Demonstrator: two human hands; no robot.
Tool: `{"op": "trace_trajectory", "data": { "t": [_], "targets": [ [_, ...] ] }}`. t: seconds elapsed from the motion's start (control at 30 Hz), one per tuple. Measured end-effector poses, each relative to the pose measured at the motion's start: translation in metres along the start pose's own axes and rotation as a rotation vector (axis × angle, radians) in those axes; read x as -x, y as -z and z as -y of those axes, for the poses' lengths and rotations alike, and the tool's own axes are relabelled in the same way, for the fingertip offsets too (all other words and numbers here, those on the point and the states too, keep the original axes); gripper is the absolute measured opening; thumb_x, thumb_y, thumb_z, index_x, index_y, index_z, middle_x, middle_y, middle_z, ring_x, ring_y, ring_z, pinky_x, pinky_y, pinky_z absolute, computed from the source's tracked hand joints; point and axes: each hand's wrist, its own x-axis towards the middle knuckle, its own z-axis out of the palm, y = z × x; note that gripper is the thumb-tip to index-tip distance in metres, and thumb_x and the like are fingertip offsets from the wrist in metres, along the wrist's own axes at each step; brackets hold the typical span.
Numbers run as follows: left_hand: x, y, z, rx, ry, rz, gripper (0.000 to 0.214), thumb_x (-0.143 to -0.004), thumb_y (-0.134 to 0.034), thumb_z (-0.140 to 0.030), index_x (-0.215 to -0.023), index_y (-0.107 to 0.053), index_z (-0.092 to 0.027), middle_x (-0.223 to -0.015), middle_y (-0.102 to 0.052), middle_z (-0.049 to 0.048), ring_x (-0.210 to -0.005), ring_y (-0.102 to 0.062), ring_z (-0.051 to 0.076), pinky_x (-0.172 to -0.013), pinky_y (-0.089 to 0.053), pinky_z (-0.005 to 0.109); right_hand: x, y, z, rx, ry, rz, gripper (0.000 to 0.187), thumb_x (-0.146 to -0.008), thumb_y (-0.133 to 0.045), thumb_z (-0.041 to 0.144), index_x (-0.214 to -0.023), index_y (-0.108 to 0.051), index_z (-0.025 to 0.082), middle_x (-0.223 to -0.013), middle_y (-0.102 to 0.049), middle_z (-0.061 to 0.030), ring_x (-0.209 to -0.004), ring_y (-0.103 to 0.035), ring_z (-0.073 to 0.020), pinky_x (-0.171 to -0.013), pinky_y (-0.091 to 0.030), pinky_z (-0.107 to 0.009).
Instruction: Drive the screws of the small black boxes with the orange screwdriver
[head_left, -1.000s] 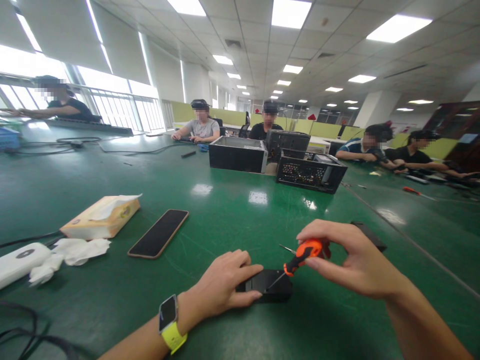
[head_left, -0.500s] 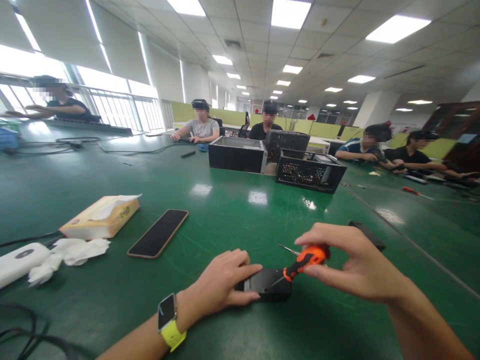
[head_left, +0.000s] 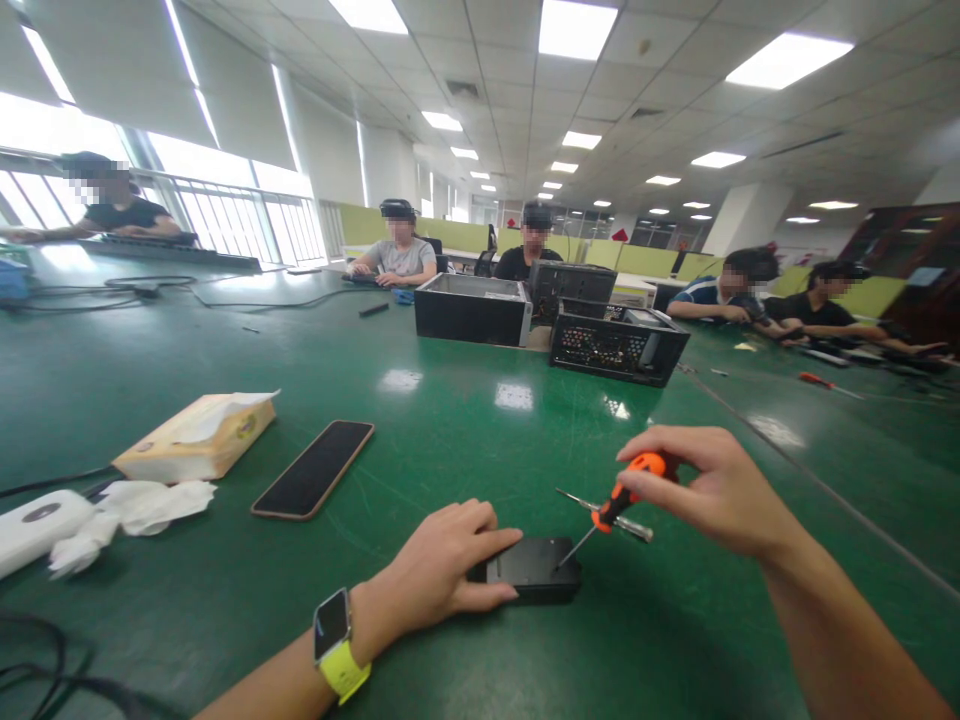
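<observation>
A small flat black device (head_left: 536,575) lies on the green table (head_left: 450,420) near the front edge. My left hand (head_left: 442,570), with a watch on a yellow strap at the wrist, presses down on the device's left end, fingers closed around it. My right hand (head_left: 712,490) pinches the orange handle of a small screwdriver (head_left: 619,500), whose thin shaft slants down to the right end of the device. Behind the screwdriver, a slim metal tool (head_left: 600,510) lies on the table.
A dark phone (head_left: 313,468) lies face up to the left, beside a tissue box (head_left: 196,436), crumpled tissues (head_left: 135,510) and a white power bank (head_left: 34,525). Two open black computer cases (head_left: 472,310) (head_left: 619,345) stand further back. Several people sit around the table's far edges.
My right hand has lifted and shifted right, raising the screwdriver's handle so the shaft stands steeper; the tip stays at the device. The left hand has not moved.
</observation>
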Motion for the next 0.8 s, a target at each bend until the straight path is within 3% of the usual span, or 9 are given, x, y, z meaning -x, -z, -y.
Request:
{"op": "trace_trajectory", "data": {
  "t": [0.13,0.23,0.33,0.53,0.67,0.8],
  "targets": [
    [0.000,0.001,0.000,0.009,0.001,-0.003,0.055,-0.093,-0.047,-0.063,-0.123,-0.063,-0.021,-0.093,-0.060,0.0071,-0.079,-0.055,0.021,-0.066,-0.043,0.029,-0.003,-0.005,-0.049,-0.016,-0.226,-0.260,0.035,-0.085,-0.066,0.050,-0.085,-0.071,0.016,-0.067,-0.069,-0.0030,-0.053,-0.058,-0.0141,-0.050,-0.045,-0.024],
    [0.000,0.000,0.001,0.004,0.006,0.002,0.053,-0.092,-0.051,-0.061,-0.124,-0.063,-0.021,-0.093,-0.060,0.0070,-0.079,-0.056,0.021,-0.066,-0.043,0.030,0.013,-0.025,-0.091,-0.032,-0.321,-0.250,0.038,-0.090,-0.057,0.050,-0.091,-0.068,0.013,-0.075,-0.070,-0.0057,-0.061,-0.065,-0.0173,-0.055,-0.050,-0.026],
    [0.000,-0.001,0.001,0.000,0.007,0.001,0.051,-0.090,-0.056,-0.058,-0.123,-0.063,-0.021,-0.093,-0.060,0.0068,-0.080,-0.056,0.022,-0.067,-0.044,0.030,0.042,-0.047,-0.116,0.015,-0.339,-0.206,0.035,-0.090,-0.058,0.047,-0.090,-0.068,0.013,-0.077,-0.072,-0.0077,-0.068,-0.068,-0.0216,-0.062,-0.053,-0.031],
    [0.000,-0.002,0.001,-0.007,0.013,-0.007,0.048,-0.089,-0.060,-0.054,-0.123,-0.063,-0.020,-0.094,-0.061,0.0071,-0.081,-0.056,0.022,-0.068,-0.045,0.030,0.080,-0.066,-0.130,0.142,-0.288,0.028,0.026,-0.087,-0.061,0.040,-0.098,-0.071,0.019,-0.092,-0.073,-0.0071,-0.083,-0.067,-0.0237,-0.076,-0.053,-0.036],
    [0.000,-0.001,0.000,0.002,0.019,-0.001,0.046,-0.088,-0.062,-0.051,-0.123,-0.063,-0.020,-0.095,-0.061,0.0077,-0.082,-0.056,0.023,-0.067,-0.046,0.030,0.078,-0.069,-0.139,0.170,-0.294,0.001,0.030,-0.089,-0.057,0.042,-0.106,-0.067,0.019,-0.101,-0.069,-0.0101,-0.089,-0.065,-0.0244,-0.080,-0.053,-0.038],
    [0.000,-0.002,0.000,0.032,0.038,0.005,0.047,-0.085,-0.068,-0.047,-0.123,-0.063,-0.019,-0.095,-0.061,0.0081,-0.084,-0.057,0.024,-0.069,-0.047,0.032,0.075,-0.070,-0.134,0.169,-0.244,0.005,0.028,-0.090,-0.057,0.046,-0.098,-0.067,0.021,-0.107,-0.065,-0.0108,-0.102,-0.060,-0.0261,-0.091,-0.048,-0.040]
  ]
}}
